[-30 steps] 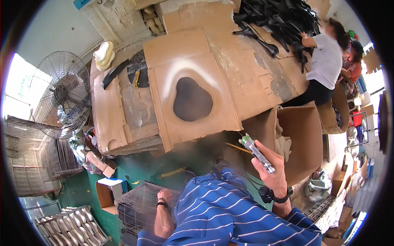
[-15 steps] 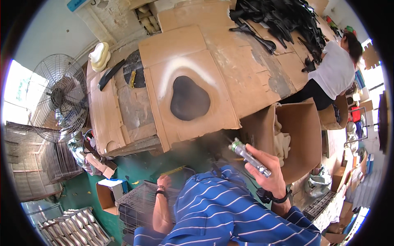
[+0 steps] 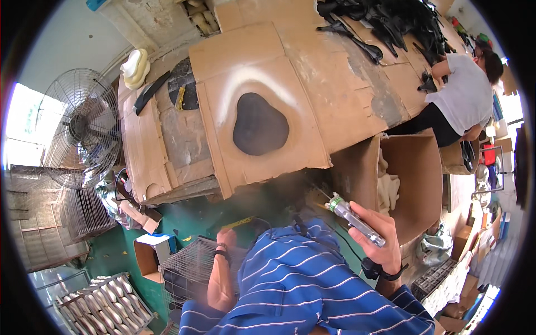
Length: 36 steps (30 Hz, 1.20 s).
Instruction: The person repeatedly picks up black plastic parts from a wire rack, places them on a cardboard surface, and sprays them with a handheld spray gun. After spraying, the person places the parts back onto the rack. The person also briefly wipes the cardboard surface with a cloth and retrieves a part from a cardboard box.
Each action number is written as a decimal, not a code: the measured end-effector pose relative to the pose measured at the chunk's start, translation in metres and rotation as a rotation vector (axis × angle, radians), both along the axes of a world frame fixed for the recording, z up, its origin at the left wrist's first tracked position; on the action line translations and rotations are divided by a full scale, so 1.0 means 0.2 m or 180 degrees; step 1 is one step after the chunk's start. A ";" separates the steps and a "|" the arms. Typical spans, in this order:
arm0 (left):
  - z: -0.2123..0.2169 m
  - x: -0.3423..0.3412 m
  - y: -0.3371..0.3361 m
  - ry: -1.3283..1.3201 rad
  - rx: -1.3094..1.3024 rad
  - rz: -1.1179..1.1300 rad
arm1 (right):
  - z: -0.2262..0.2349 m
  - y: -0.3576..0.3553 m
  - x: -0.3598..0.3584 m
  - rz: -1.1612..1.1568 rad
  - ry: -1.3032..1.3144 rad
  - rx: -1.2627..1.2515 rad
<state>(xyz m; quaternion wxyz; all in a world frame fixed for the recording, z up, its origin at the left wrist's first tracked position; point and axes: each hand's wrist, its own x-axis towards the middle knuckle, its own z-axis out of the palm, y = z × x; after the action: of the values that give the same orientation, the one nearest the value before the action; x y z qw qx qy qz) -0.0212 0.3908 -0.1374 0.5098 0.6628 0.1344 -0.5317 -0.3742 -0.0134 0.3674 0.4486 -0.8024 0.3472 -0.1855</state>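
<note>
My right hand (image 3: 375, 231) is closed around a grey, cylindrical hand tool (image 3: 357, 222) with a green collar and a thin tip. The tool points up and left, just short of the table's front edge and beside a deep cardboard box (image 3: 416, 184). My left hand (image 3: 226, 238) hangs low by a wire cage (image 3: 195, 257), its fingers curled. A yellow strip (image 3: 241, 221) shows right at those fingers; whether they hold it is unclear. On the cardboard-covered table (image 3: 346, 123) in front of me lies a dark, rounded three-cornered shape (image 3: 259, 124), with a whitish arc above it.
Pale pieces (image 3: 387, 187) fill part of the box. Black curved parts (image 3: 391, 28) are heaped at the table's far right, where a co-worker (image 3: 463, 95) in white leans. A large fan (image 3: 81, 125) stands left. A rack of pale pieces (image 3: 106, 304) sits lower left.
The view has shifted slightly. My right hand and the tool have moved a little to the right, still gripped. The co-worker's head and arm have moved. My left hand stays by the cage.
</note>
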 end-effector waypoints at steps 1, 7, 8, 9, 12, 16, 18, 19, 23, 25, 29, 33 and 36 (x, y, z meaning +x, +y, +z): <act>0.03 0.00 -0.07 -0.0215 0.0002 -0.0097 | 0.01 0.01 -0.01 -0.0040 0.0005 0.0065; 0.48 0.11 -0.87 -0.2054 -0.0044 -0.0800 | -0.02 -0.02 -0.10 -0.0328 -0.0016 0.0133; 0.52 0.13 -1.00 -0.2192 0.0028 -0.0901 | -0.03 -0.03 -0.13 -0.0435 0.0011 0.0265; 0.54 0.16 -1.13 -0.2317 0.0099 -0.0973 | -0.03 -0.05 -0.15 -0.0513 0.0052 0.0385; 0.55 0.23 -1.51 -0.3538 0.0519 -0.1223 | -0.04 -0.09 -0.19 -0.0539 0.0052 0.0074; 0.62 0.25 -1.88 -0.4247 0.0951 -0.0939 | -0.04 -0.18 -0.24 -0.0456 0.0123 0.0191; 0.68 0.18 -2.00 -0.4127 0.1485 -0.1062 | -0.07 -0.21 -0.26 -0.0499 0.0118 0.0372; 0.72 0.15 -2.05 -0.4061 0.1756 -0.1120 | -0.10 -0.23 -0.26 -0.0573 0.0105 0.0350; 0.77 0.14 -2.11 -0.4278 0.1722 -0.1230 | -0.17 -0.30 -0.24 -0.0651 -0.0013 0.0472; 0.80 0.13 -2.15 -0.4294 0.1520 -0.0963 | -0.20 -0.34 -0.22 -0.0581 -0.0049 0.0537; 0.78 0.16 -2.23 -0.3745 0.1014 -0.0251 | -0.27 -0.44 -0.19 -0.0300 -0.0057 0.0527; 0.62 0.27 -2.31 -0.0779 -0.0605 0.1915 | -0.28 -0.52 -0.12 -0.0099 -0.0104 0.0491; 0.63 0.35 -2.41 0.0426 -0.1205 0.2360 | -0.28 -0.57 -0.08 0.0038 -0.0060 0.0415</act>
<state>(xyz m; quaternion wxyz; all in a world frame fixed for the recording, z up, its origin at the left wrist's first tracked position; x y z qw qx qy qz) 0.0483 -0.0911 -0.0111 0.7696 0.4282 0.2965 -0.3695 -0.3899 -0.1279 0.3116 0.5042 -0.7717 0.3496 -0.1673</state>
